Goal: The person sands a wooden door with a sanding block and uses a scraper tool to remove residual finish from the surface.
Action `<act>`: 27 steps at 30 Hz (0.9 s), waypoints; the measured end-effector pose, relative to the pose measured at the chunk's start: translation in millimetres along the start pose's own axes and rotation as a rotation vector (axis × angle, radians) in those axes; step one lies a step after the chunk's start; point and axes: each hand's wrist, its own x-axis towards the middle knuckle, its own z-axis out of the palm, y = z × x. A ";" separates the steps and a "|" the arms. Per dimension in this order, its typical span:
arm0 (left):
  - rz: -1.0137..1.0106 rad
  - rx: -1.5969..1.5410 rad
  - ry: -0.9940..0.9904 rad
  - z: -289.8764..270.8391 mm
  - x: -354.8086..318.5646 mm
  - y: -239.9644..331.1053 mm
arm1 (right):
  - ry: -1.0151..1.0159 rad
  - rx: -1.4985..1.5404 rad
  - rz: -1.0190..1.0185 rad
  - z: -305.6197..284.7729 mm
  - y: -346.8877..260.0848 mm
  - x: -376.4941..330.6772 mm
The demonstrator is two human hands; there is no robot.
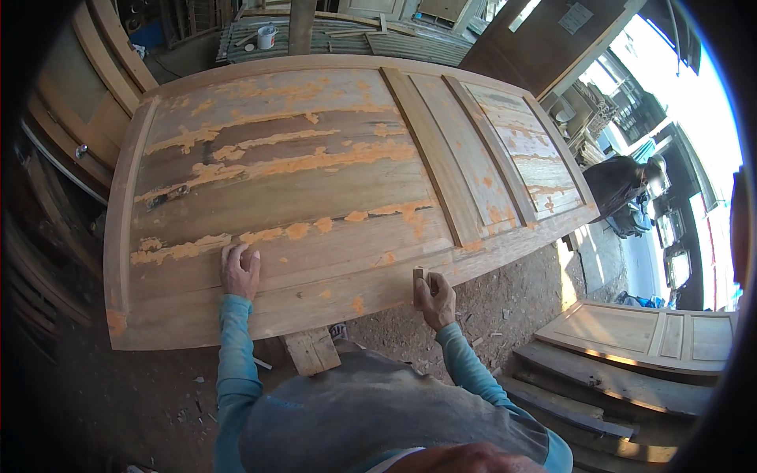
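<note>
A large wooden panelled door (284, 205) lies flat in front of me, streaked with orange filler (300, 162) along the cracks of its panels. My left hand (240, 272) rests on the near part of the door, fingers slightly bent and apart, its tips beside a strip of filler. Nothing shows in that hand. At the door's near edge, my right hand (436, 303) pinches a small brown block (419, 282), held upright between thumb and fingers. The block's exact kind cannot be made out, and the fingers cover part of it.
A wooden support (313, 351) juts out under the near edge. Another panelled door (646, 335) lies on stacked boards at lower right. More doors (79, 118) lean at left. Beyond stands a white can (267, 36) on slats. A person in dark clothes (619, 185) is at right.
</note>
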 end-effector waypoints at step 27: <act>-0.083 0.038 -0.035 -7.0 6.7 0.4 | 0.063 -0.025 0.152 2.3 21.3 69.1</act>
